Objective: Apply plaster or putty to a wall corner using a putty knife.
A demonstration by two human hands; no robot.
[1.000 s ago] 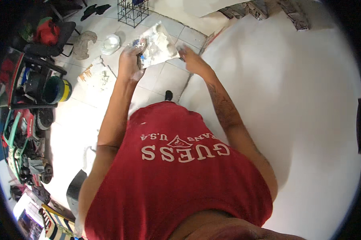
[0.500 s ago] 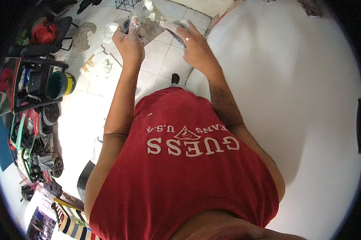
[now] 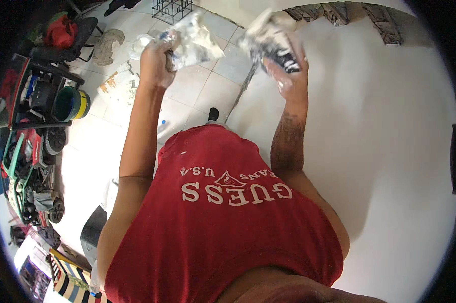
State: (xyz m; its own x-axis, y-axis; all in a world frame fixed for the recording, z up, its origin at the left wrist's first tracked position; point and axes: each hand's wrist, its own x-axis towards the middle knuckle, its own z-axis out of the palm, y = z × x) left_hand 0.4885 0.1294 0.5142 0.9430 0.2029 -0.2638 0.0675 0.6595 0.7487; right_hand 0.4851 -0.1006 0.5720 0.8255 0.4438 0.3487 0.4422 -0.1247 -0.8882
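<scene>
My left hand (image 3: 157, 65), smeared with white, is closed round a flat metal plasterer's blade (image 3: 207, 50) loaded with white paste. The handle is mostly hidden by my fingers. In my right hand (image 3: 291, 83) is a paste-coated trowel (image 3: 273, 40), tilted up and blurred by motion; black shows through the white on it. The two tools are apart, the right one close to the smooth white wall (image 3: 369, 131) on my right. I cannot tell whether it touches the wall.
A dark bucket with a yellow band (image 3: 81, 105) stands at the left beside dark furniture. On the tiled floor (image 3: 187, 86) lie a paste-spattered board (image 3: 119, 88) and a crumpled cloth (image 3: 108, 46). A black wire rack (image 3: 172, 10) is at the far end. A striped chair (image 3: 79, 278) sits lower left.
My right hand has swung away from the left blade, moving right toward the wall, with its trowel now raised. My left hand has shifted slightly left and nearer, and its blade shows more white paste.
</scene>
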